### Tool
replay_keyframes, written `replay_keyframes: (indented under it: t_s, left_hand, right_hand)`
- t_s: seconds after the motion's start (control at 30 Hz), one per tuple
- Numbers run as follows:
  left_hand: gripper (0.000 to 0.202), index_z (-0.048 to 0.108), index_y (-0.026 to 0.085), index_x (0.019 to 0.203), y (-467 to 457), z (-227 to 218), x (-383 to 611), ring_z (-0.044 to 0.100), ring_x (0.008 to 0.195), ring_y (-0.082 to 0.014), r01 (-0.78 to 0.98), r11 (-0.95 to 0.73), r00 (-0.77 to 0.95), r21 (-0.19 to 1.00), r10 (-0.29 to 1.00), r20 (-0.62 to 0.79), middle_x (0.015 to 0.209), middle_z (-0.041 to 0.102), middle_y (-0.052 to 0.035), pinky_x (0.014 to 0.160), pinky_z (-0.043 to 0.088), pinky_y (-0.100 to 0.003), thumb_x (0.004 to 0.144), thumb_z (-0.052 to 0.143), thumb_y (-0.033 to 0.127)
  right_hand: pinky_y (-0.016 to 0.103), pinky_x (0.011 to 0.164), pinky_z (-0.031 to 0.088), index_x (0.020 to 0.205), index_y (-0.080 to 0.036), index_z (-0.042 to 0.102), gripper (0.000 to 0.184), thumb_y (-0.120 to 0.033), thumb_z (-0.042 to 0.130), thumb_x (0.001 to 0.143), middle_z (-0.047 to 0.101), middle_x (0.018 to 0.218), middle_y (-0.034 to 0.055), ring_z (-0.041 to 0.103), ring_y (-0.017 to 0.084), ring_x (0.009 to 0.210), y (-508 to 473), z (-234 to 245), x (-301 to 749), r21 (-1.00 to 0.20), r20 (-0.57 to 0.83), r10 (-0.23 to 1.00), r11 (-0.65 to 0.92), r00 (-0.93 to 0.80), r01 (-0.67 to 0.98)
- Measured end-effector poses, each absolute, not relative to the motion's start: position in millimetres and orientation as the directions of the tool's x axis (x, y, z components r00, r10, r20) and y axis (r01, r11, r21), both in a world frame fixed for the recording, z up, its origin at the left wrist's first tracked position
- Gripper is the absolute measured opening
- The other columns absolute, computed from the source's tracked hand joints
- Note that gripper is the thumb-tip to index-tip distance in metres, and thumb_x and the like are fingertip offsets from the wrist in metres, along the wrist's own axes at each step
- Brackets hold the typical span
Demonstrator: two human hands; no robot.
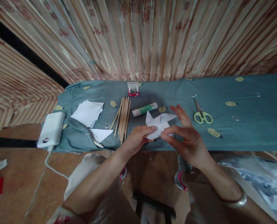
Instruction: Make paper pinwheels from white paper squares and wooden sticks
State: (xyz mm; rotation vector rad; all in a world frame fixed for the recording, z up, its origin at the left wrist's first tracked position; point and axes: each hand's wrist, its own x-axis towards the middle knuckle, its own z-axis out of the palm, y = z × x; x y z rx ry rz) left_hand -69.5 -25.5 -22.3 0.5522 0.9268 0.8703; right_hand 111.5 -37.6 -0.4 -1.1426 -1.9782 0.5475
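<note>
A white paper pinwheel (160, 122) with folded blades is held up over the table's front edge. My left hand (140, 137) grips it from the left, thumb on top and fingers underneath. On its right side, the thumb and index finger of my right hand (186, 137) pinch the paper near its lower edge, while the other fingers are raised. Just behind the pinwheel lies a green and white glue stick (145, 109). To the left of it is a bundle of thin wooden sticks (122, 119).
An opened small red box (133, 90) of metal pins stands at the back. Green-handled scissors (202, 115) lie to the right. Stacked white paper (88, 112), a cut paper piece (101, 134) and a white power bank (51, 129) with a cable are on the left. A curtain (152, 40) hangs behind.
</note>
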Motion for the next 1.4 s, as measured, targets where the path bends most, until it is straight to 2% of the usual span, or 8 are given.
replay_keyframes:
  t_s: [0.1, 0.33, 0.5, 0.73, 0.93, 1.4]
  left_hand:
    - [0.032, 0.073, 0.012, 0.067, -24, -22, -66, 0.054, 0.056, -0.0091, -0.414, 0.526, 0.292, 0.743, 0.85, -0.439, 0.062, 0.066, -0.0018, 0.057, 0.041, -0.021, 0.056, 0.085, 0.039]
    - [0.03, 0.073, 0.012, 0.068, -21, -21, -63, 0.055, 0.057, -0.0106, -0.428, 0.502, 0.256, 0.752, 0.865, -0.432, 0.064, 0.068, -0.0022, 0.06, 0.04, -0.024, 0.057, 0.084, 0.037]
    - [0.029, 0.075, 0.012, 0.073, -20, -23, -60, 0.057, 0.058, -0.0116, -0.464, 0.474, 0.226, 0.748, 0.88, -0.418, 0.065, 0.07, -0.0023, 0.062, 0.042, -0.024, 0.054, 0.084, 0.033]
    - [0.024, 0.074, 0.014, 0.068, -24, -19, -58, 0.056, 0.052, -0.0097, -0.458, 0.444, 0.164, 0.77, 0.893, -0.418, 0.063, 0.07, -0.0008, 0.057, 0.042, -0.022, 0.054, 0.084, 0.03]
    - [0.022, 0.076, 0.014, 0.07, -25, -18, -58, 0.06, 0.057, -0.0108, -0.444, 0.396, 0.1, 0.803, 0.913, -0.395, 0.063, 0.071, -0.0009, 0.063, 0.046, -0.023, 0.054, 0.083, 0.028]
    - [0.022, 0.076, 0.017, 0.071, -26, -23, -55, 0.062, 0.062, -0.0126, -0.429, 0.318, 0.071, 0.846, 0.945, -0.319, 0.067, 0.073, -0.0017, 0.069, 0.048, -0.025, 0.055, 0.085, 0.03]
  right_hand:
    - [0.058, 0.117, 0.026, 0.08, -0.028, 0.07, 0.01, -0.032, 0.063, 0.087, 0.033, 0.155, -0.005, 0.02, 0.031, 0.147, -38, -2, 112, -0.678, 0.393, 0.866, 0.5, -0.309, 0.539]
    - [0.058, 0.116, 0.027, 0.081, -0.027, 0.07, 0.01, -0.034, 0.064, 0.086, 0.033, 0.155, -0.0052, 0.021, 0.032, 0.146, -38, -3, 114, -0.64, 0.39, 0.86, 0.511, -0.331, 0.574]
    - [0.059, 0.116, 0.027, 0.08, -0.026, 0.068, 0.01, -0.033, 0.062, 0.086, 0.035, 0.154, -0.0031, 0.022, 0.033, 0.146, -38, -2, 112, -0.647, 0.391, 0.865, 0.501, -0.313, 0.575]
    - [0.06, 0.115, 0.026, 0.079, -0.024, 0.064, 0.008, -0.028, 0.061, 0.085, 0.036, 0.153, 0.0018, 0.02, 0.033, 0.147, -36, -4, 113, -0.662, 0.372, 0.88, 0.474, -0.295, 0.58]
    - [0.06, 0.115, 0.026, 0.076, -0.024, 0.062, 0.01, -0.027, 0.06, 0.085, 0.039, 0.152, 0.0027, 0.022, 0.033, 0.146, -35, -5, 110, -0.643, 0.389, 0.883, 0.465, -0.264, 0.609]
    - [0.06, 0.109, 0.033, 0.073, -0.022, 0.063, 0.009, -0.021, 0.06, 0.081, 0.046, 0.146, 0.0081, 0.028, 0.036, 0.143, -32, -10, 106, -0.593, 0.426, 0.88, 0.447, -0.21, 0.67]
